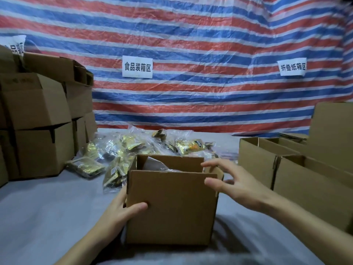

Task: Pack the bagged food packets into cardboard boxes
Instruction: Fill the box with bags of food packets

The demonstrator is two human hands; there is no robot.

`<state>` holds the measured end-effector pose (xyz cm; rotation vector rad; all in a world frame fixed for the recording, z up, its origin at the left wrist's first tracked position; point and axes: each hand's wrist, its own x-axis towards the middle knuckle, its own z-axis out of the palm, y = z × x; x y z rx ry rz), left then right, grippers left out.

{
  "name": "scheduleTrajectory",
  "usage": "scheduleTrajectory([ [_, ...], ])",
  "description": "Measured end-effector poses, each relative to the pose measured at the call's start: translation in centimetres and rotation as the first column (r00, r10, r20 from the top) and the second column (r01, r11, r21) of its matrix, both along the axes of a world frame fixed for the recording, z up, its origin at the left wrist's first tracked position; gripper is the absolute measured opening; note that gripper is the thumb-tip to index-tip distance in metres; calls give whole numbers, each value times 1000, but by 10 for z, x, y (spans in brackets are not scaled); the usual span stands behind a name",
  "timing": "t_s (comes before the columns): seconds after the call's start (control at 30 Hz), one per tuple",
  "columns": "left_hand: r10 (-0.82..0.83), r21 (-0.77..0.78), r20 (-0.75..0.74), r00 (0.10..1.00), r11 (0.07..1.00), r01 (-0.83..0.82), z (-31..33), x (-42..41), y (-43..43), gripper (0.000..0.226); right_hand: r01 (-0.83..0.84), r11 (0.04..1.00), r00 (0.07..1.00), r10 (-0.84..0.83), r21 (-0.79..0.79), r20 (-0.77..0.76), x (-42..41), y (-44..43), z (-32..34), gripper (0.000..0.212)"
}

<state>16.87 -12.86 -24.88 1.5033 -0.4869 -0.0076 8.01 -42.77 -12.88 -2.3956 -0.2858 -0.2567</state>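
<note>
A small cardboard box (172, 207) stands in front of me on the grey table, its flaps upright, with a clear bag showing inside it. My left hand (122, 209) grips the box's left front corner, thumb on the front face. At the box's right top edge my right hand (229, 180) hovers with spread, relaxed fingers and holds nothing. Behind the box lies a pile of clear-bagged food packets (133, 148) with gold wrappers.
Closed cardboard boxes (38, 119) are stacked at the left. Open boxes (267, 157) stand at the right, close to my right arm. A striped tarp (191, 35) with paper signs hangs behind the table (47, 207).
</note>
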Motion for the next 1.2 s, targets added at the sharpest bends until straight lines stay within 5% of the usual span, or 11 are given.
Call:
scheduleTrajectory([
  [0.13,41,88,-10,999,995,-40,5,-3,-5,108,-94,993,989,102,75,-111,-19,-14,-22,114],
  [0.3,52,169,-12,999,984,-49,12,-10,-21,101,7,978,992,20,207,-127,-29,-18,-24,142],
  [0.47,-94,174,-129,987,978,116,38,-29,-43,68,58,983,994,-41,174,-104,-50,-34,-13,127],
  [0.6,-122,174,-210,970,972,160,61,-46,-67,70,63,978,997,-55,198,-47,-70,-44,-7,112],
  [0.9,40,46,-239,970,998,-30,158,-79,-139,82,149,966,950,-198,210,240,-120,-69,46,109],
  [1.2,28,82,-281,959,997,-5,230,-91,-234,82,439,867,749,-498,234,438,-136,-120,88,124],
])
